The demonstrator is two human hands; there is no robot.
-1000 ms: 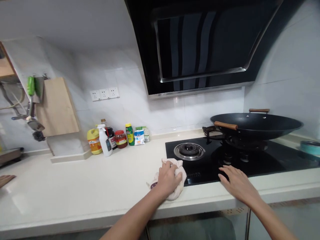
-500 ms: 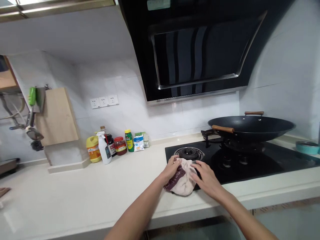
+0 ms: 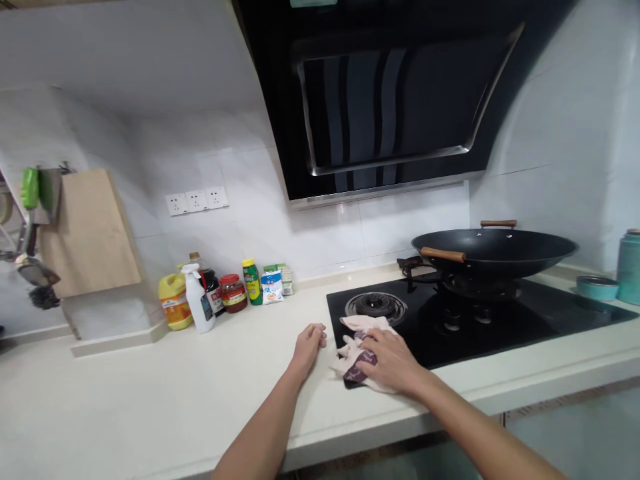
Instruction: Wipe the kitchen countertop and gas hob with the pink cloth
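Note:
A crumpled cloth (image 3: 356, 347), pale pink with a purple patterned part, lies on the front left corner of the black gas stove (image 3: 480, 340) and laps over onto the counter. My right hand (image 3: 390, 360) presses down on it from above, fingers bent over the fabric. Left of the cloth and apart from it, my left hand (image 3: 309, 348) rests over the white counter (image 3: 215, 393), its fingers curled in and nothing seen in them. Just behind the cloth is the left burner (image 3: 376, 307).
A large black wok (image 3: 495, 253) with wooden handles sits on the right burner. Along the wall stand a spray bottle (image 3: 199, 303), a yellow jug (image 3: 175, 303), a red-lidded jar (image 3: 233, 293) and a green bottle (image 3: 253, 283). The range hood (image 3: 385, 113) hangs above. A teal bowl (image 3: 597, 289) is at right.
My left hand has come off the cloth and moved left onto the counter side. Under my right hand the bunched cloth has spread out flatter. The view has shifted slightly right.

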